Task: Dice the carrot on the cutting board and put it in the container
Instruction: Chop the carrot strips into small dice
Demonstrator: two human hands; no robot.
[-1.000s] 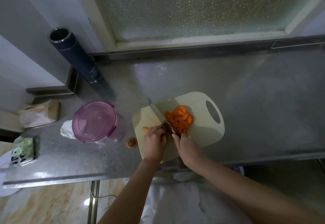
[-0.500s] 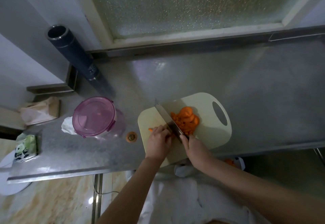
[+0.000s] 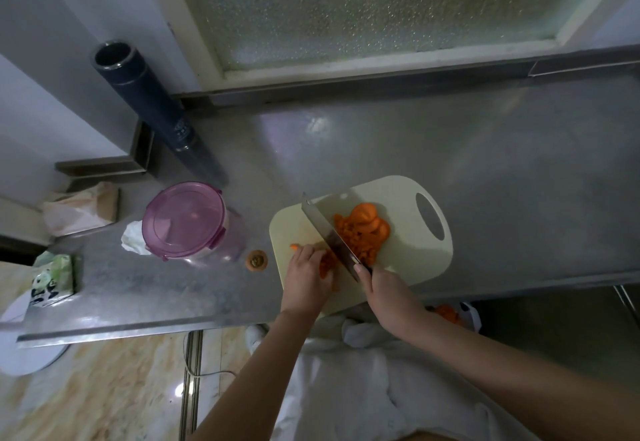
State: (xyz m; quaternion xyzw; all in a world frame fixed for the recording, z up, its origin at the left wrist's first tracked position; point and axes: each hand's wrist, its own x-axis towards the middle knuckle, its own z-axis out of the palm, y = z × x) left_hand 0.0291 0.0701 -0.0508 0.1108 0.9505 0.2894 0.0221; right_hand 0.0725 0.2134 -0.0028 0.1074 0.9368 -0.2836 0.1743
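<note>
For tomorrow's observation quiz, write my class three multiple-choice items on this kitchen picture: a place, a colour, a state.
1. Where is the container relative to the cutting board? A) left of it B) on it C) right of it
2. What colour is the container's lid? A) green B) purple C) white
3. What does the right hand hold? A) nothing B) a spoon C) the knife
Answers: 1 A, it stands left of the board. 2 B, the lid is purple. 3 C, it grips the knife while the left hand holds the carrot.
</note>
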